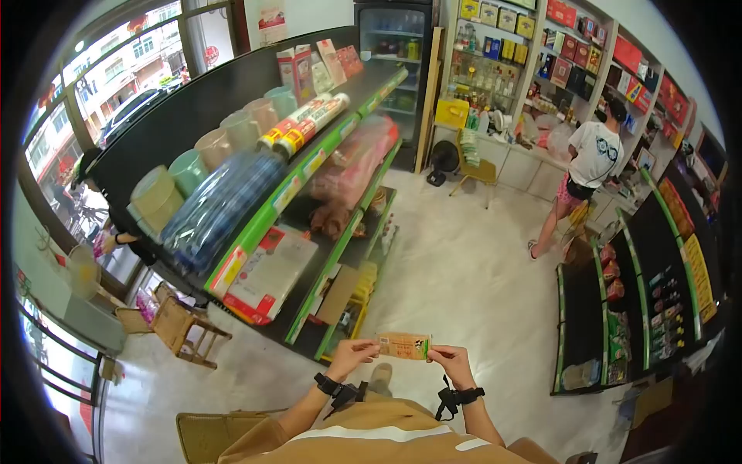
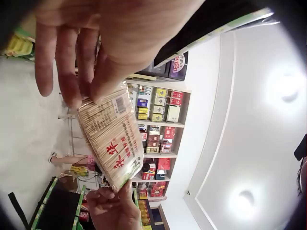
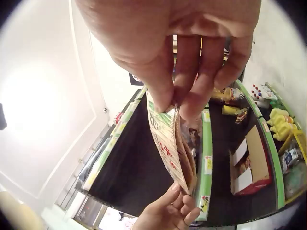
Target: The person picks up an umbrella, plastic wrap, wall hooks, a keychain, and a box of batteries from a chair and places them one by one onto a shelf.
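A flat clear packet of toothpicks is stretched between both hands in front of the body. My left hand pinches one end between thumb and fingertips, beside the barcode seen in the left wrist view. At the other end, the green-marked one, my right hand pinches the corner with thumb and fingers. Red characters and rows of thin sticks show through the packet in the left wrist view. From the right wrist, the packet is seen nearly edge-on and slightly bowed.
To the left stands a shelf unit with green edging, bearing cups and wrapped goods. A lower shelf unit is at right. A wooden stool stands at left. Further back are a chair and a person in a white shirt.
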Available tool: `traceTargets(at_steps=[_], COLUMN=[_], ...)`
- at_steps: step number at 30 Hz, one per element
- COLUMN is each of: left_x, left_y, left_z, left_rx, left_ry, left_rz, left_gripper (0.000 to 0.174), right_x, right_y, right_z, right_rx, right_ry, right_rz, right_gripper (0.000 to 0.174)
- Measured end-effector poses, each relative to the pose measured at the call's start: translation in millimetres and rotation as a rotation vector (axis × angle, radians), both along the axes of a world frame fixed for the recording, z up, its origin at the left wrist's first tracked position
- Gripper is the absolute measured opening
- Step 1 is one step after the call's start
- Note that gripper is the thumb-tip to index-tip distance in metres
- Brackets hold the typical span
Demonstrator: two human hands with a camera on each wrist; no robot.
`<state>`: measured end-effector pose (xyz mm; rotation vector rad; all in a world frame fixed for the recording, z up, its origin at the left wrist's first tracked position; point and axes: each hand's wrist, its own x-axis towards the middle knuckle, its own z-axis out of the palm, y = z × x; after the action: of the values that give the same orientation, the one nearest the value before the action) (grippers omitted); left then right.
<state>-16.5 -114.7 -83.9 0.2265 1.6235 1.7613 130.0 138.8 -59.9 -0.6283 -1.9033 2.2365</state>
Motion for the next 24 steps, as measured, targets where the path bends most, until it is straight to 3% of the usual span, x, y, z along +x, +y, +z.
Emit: traceTargets(at_steps=[6, 16, 24], left_x=[-80.1, -139.6, -216.6], left_y=[84.6, 201.7, 341.5], left_z=[-1.5, -5.3, 6.1], left_rx=[-0.048, -0.124, -0.047], left_ry=[0.132, 0.127, 0.279], left_rz=[-0.096, -0.270, -0.181], left_gripper=[0.020, 0.021, 0.025], right_x=[-54.8, -71.6, -168.1], right_y=[62.1, 131.6, 280.4], right_z=[9.9, -31.8, -63.6], right_rx=[0.124, -0.127, -0.153], right_ry=[0.017, 0.050, 0.152], right_rz=[-0.174, -0.405, -0.435], right_gripper=[0.018, 0.023, 0.023])
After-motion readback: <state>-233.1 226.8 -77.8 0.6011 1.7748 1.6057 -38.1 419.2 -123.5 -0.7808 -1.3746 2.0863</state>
